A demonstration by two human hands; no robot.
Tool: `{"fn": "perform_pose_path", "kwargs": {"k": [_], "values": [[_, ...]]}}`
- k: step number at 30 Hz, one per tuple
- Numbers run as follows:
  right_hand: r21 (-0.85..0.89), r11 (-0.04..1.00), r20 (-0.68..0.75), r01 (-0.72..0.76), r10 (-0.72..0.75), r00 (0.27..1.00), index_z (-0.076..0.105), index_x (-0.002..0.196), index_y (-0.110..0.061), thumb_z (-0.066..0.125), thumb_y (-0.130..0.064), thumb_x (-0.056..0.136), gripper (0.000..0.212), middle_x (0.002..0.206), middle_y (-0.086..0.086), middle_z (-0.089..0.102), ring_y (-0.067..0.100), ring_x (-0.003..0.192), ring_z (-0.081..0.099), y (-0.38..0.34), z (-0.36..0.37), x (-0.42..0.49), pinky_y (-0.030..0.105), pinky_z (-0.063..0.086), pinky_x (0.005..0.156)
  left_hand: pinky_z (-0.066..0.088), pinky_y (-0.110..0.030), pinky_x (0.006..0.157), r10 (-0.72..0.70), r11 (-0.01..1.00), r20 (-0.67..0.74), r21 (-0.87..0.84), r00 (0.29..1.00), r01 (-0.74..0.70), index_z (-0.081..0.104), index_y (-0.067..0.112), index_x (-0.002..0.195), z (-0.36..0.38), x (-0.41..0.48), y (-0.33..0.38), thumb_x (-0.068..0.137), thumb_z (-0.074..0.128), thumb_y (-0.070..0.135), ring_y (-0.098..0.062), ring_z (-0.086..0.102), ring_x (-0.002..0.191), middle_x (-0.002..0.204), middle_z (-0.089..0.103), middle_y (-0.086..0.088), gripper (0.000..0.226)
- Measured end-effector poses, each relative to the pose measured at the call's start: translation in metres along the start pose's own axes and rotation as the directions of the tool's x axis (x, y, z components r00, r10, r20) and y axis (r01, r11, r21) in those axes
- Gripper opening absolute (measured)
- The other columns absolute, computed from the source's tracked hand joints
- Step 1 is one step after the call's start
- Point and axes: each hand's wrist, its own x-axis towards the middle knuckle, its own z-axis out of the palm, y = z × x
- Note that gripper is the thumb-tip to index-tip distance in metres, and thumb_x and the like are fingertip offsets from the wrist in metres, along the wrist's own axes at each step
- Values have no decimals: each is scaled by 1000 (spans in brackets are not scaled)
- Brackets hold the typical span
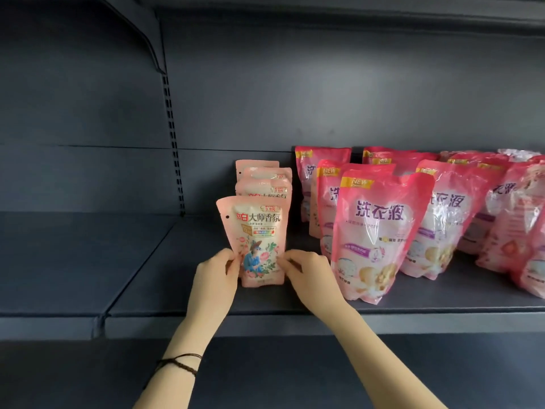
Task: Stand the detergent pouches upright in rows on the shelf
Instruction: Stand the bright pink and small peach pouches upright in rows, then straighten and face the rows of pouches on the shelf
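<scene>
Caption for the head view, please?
Left hand and right hand pinch a small pale-pink pouch upright, fronting its row on the dark shelf beside larger pink pouches.

This is looking like a shop aisle, most likely a supermarket's laundry section. Dark grey metal gondola shelving is filling the view: a slotted upright (174, 143) is running up the back panel (295, 98), and a bracket (141, 33) above it is carrying an upper shelf (324, 10). Right of the upright, on the shelf deck (165, 276), identical small pale pink pouches (256, 240) are standing in a file, the front one showing a printed price badge (269, 208) reading 3.8元. Further right of the upright, larger pink detergent pouches (380, 231) marked 洗衣液 and NEW are standing in several rows, many copies of one product facing outward as stock on display.
</scene>
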Motion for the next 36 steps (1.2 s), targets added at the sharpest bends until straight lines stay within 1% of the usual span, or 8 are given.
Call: {"fn": "perform_pose_path", "kwargs": {"k": [3, 6, 11, 17, 20, 26, 32, 36], "values": [[41, 999, 30, -15, 14, 999, 64, 101, -12, 54, -21, 96, 14, 87, -8, 65, 1, 74, 58, 4, 2, 0, 9, 42, 58, 42, -7, 50, -42, 998, -6, -52, 999, 42, 51, 25, 76, 1, -2, -3, 96, 53, 20, 8, 58, 65, 76, 61, 14, 21], [52, 998, 77, -45, 41, 996, 62, 104, -14, 57, -18, 93, 12, 93, -8, 64, 8, 84, 61, 7, 2, 2, 10, 44, 64, 44, -3, 59, -60, 992, -3, -107, 998, 59, 57, 22, 94, 0, -4, -7, 95, 55, 20, 13, 58, 78, 87, 62, 20, 3], [-6, 1000, -21, -30, 30, 999, 65, 97, -12, 58, -18, 93, 10, 90, -4, 68, 8, 77, 59, 7, 2, 6, 14, 42, 62, 44, -2, 59, -52, 990, -14, -134, 999, 49, 62, 20, 97, 0, -7, -10, 95, 56, 18, 16, 58, 83, 90, 66, 16, 6], [-66, 998, -39, -25, 23, 999, 65, 108, -13, 60, -24, 92, 20, 99, -2, 71, 11, 86, 64, 7, -3, 0, 22, 52, 75, 42, -8, 73, -57, 998, -68, -25, 996, 55, 60, 18, 121, -6, -12, -11, 94, 57, 22, 0, 57, 93, 109, 66, 7, 28], [-157, 987, -81, 18, -31, 996, 64, 109, -15, 60, -27, 91, 22, 96, -4, 70, 8, 82, 62, 8, -7, -8, 18, 50, 70, 45, -24, 74, -46, 990, -94, 132, 995, 58, 55, 23, 126, -16, -18, -16, 94, 55, 30, -11, 59, 99, 113, 66, 7, 33], [-273, 962, -68, 14, -33, 997, 62, 111, -15, 56, -37, 93, 29, 95, -3, 67, 9, 75, 59, -1, -9, -12, 19, 46, 63, 48, -26, 70, 17, 949, -16, 315, 1000, -11, 52, 27, 127, -28, -25, -6, 92, 52, 45, -12, 60, 102, 117, 63, 11, 39], [-480, 874, 62, 71, -47, 997, 60, 99, -19, 51, -43, 93, 26, 90, -4, 63, 14, 75, 57, -6, -16, -21, 24, 45, 57, 38, -18, 57, 165, 773, 117, 601, 979, -202, 56, 34, 109, -43, -32, 1, 92, 40, 55, -3, 59, 86, 94, 64, 17, 31], [-585, 796, 141, 153, -86, 986, 59, 97, -18, 46, -50, 92, 34, 87, -2, 62, 18, 74, 56, -10, -35, -21, 27, 34, 55, 42, -20, 71, 306, 663, 359, 585, 882, -467, 49, 37, 117, -43, -24, 19, 93, 33, 58, -3, 59, 96, 102, 62, 17, 36]]}}
